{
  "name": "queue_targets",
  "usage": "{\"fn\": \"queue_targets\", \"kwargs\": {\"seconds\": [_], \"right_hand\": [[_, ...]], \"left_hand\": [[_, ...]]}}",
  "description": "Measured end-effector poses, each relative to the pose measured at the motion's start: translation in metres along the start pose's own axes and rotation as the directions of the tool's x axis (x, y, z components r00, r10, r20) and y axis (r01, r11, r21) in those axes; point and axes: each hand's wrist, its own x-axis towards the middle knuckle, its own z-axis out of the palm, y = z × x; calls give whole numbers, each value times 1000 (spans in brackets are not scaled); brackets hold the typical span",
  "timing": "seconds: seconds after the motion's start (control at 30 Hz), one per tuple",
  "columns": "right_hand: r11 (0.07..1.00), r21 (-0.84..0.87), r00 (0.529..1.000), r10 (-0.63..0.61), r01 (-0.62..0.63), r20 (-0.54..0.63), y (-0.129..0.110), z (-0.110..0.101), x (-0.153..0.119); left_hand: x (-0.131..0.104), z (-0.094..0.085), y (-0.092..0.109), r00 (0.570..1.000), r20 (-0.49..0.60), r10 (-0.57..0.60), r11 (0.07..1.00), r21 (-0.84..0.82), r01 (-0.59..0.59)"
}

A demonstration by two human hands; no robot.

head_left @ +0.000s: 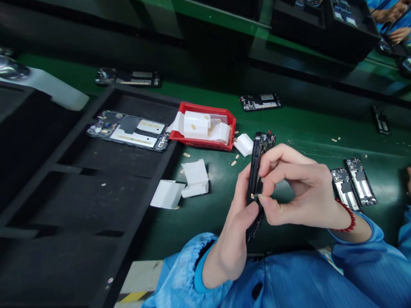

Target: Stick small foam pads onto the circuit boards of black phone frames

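Observation:
My left hand is closed around an opened phone body, which is tilted steeply so that its long edge faces me. Circuit parts show at its top end. My right hand reaches over the phone from the right, thumb and fingertips pinched together. At those tips is a small tan and clear piece of tape, touching or very near the phone's inner side. The fingers hide much of the phone's inside.
A red bin holds white backing paper. Folded papers and tan scraps lie nearby. At left, a black compartment tray carries an opened phone. More phone bodies lie on the green bench. Another person's hands show at top right.

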Motion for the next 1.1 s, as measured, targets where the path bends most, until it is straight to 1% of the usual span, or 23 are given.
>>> {"fn": "queue_targets", "kwargs": {"seconds": [0.13, 0.27, 0.33, 0.47, 0.6, 0.73, 0.8, 0.83, 0.93, 1.0, 1.03, 1.1], "right_hand": [[999, -34, 1000, 1, -1, -1, -2, 1, 0], [1000, -15, 1000, -10, 9, -20, -2, 2, 0], [1000, -9, 1000, -9, 9, -23, -2, 3, 0], [1000, -12, 999, -7, 7, -34, -4, 4, -2], [999, -41, 999, -27, 25, -48, -3, 4, -1], [990, -133, 996, -45, 35, -76, -2, 5, -3], [978, -206, 991, -54, 28, -122, -5, 8, -8], [970, -244, 986, -60, 21, -155, -7, 11, -11], [941, -337, 953, -137, 40, -269, -16, 21, -21], [928, -364, 939, -192, 79, -285, -20, 28, -24], [928, -362, 941, -198, 91, -273, -21, 30, -24], [938, -338, 954, -171, 81, -247, -20, 33, -23]], "left_hand": [[0, 0, 2, 1000, 9, 3, 999, 48, -3], [0, 2, 2, 999, -7, 47, 999, 27, -47], [0, 1, 0, 998, 15, 64, 998, 26, -64], [-1, -7, -5, 997, 69, 44, 997, 52, -48], [1, -12, -6, 999, 40, 19, 999, 34, -20], [5, -11, -6, 998, 55, -9, 1000, 12, 9], [6, -10, -7, 1000, 27, -17, 1000, -1, 17], [6, -10, -9, 1000, -5, -19, 1000, -11, 19], [5, -10, -12, 997, -76, -19, 998, -54, 15], [3, -12, -15, 996, -93, -16, 998, -68, 10], [1, -13, -16, 994, -106, -11, 998, -63, 4], [-3, -15, -20, 988, -151, 0, 999, -48, -7]]}}
